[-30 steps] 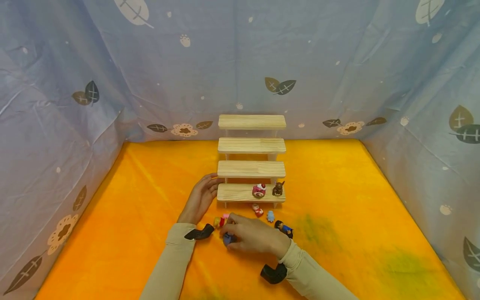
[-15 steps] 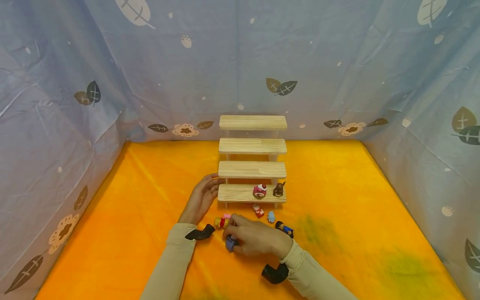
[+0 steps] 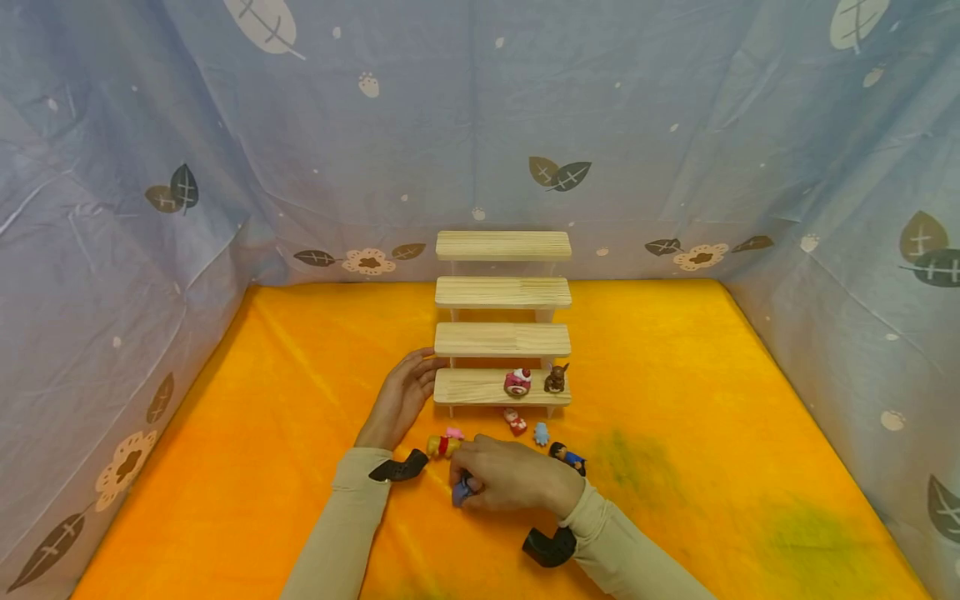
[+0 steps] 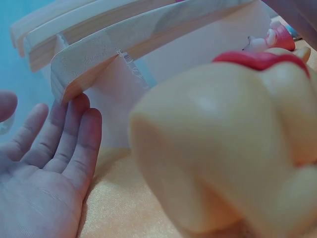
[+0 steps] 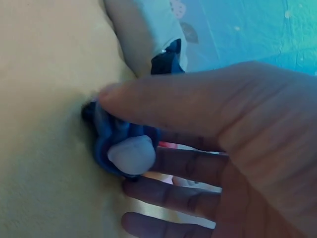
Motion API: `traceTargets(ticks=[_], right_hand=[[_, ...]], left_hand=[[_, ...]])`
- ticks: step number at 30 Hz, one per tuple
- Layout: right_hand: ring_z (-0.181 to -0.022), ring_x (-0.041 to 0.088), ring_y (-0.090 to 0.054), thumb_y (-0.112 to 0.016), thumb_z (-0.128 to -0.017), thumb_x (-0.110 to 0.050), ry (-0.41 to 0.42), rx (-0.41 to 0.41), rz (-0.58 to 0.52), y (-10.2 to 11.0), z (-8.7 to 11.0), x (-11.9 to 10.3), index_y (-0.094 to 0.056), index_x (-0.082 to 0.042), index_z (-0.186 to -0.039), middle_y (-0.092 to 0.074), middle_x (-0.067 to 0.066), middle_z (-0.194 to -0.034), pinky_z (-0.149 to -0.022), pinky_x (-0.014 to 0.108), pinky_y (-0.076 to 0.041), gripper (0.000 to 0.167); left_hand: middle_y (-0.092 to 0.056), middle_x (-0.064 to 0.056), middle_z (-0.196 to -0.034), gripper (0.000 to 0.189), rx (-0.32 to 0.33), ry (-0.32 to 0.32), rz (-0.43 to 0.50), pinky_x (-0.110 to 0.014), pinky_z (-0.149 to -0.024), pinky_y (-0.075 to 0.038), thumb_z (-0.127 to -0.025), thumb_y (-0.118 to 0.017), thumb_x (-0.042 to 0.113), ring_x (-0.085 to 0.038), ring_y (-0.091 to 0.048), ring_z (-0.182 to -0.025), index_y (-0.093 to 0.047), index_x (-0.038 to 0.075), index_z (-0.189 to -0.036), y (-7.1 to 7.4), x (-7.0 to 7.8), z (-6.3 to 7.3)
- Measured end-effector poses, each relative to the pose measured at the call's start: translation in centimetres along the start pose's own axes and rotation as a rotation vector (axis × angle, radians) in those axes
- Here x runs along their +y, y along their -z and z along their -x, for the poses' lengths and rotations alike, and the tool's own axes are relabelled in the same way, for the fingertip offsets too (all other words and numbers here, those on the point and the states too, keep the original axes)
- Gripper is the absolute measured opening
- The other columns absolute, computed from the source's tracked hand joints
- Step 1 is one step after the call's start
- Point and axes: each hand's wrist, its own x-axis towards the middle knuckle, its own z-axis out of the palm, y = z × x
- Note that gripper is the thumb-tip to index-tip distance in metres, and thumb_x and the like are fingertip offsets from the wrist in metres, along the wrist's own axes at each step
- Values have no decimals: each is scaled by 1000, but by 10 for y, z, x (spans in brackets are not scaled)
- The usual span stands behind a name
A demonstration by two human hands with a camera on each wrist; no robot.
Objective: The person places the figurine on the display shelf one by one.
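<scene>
My right hand [image 3: 517,477] pinches a small blue figurine [image 3: 461,493] low over the orange cloth. In the right wrist view this blue figurine [image 5: 131,154] shows a pale muzzle, with thumb and fingers on either side. My left hand [image 3: 401,400] is at the left end of a wooden step shelf [image 3: 468,387], palm facing it. The left wrist view has its fingertips [image 4: 79,101] right at the underside of a shelf board's end. A yellow bear figurine [image 3: 437,447] in a red top lies between the hands, a pink figurine [image 3: 454,433] beside it.
On the lowest step stand a pink bear figurine [image 3: 517,383] and a brown figurine [image 3: 556,379]. Before it lie a red-dressed figurine [image 3: 515,422], a light-blue one [image 3: 542,433] and a dark-haired one in blue [image 3: 567,458]. Patterned cloth walls [image 3: 630,125] enclose the orange cloth [image 3: 712,433].
My right hand has shifted slightly right and toward me with the blue figurine, uncovering more of the yellow bear and the pink figurine. My left hand has stayed at the shelf.
</scene>
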Motion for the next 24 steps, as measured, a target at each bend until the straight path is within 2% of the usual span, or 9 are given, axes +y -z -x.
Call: traceTargets(ticks=[8, 16, 24], right_hand=[[-94, 6, -46, -72, -94, -20, 12, -53, 59, -1, 0, 1, -66, -24, -119, -60, -9, -122, -84, 17, -42, 25], [-92, 5, -46, -71, -96, -27, 13, -24, 61, -3, -1, 1, -66, -25, -113, -60, -9, -113, -84, 17, -42, 18], [-87, 2, -50, -73, -94, -33, 22, 24, 65, -3, -3, 1, -67, -24, -112, -63, -9, -107, -80, 16, -45, 21]], left_hand=[[-58, -10, -126, 26, -9, -1, -30, -22, -87, -48, -111, -39, 31, -12, -61, -106, -50, 13, -126, 2, -1, -1], [-58, -10, -126, 25, -7, 2, -11, -21, -85, -47, -111, -40, 30, -12, -61, -106, -51, 14, -125, 2, -1, 0], [-58, -11, -127, 25, 1, 6, -13, -19, -82, -45, -110, -41, 31, -11, -61, -103, -52, 14, -125, 1, 0, 0]])
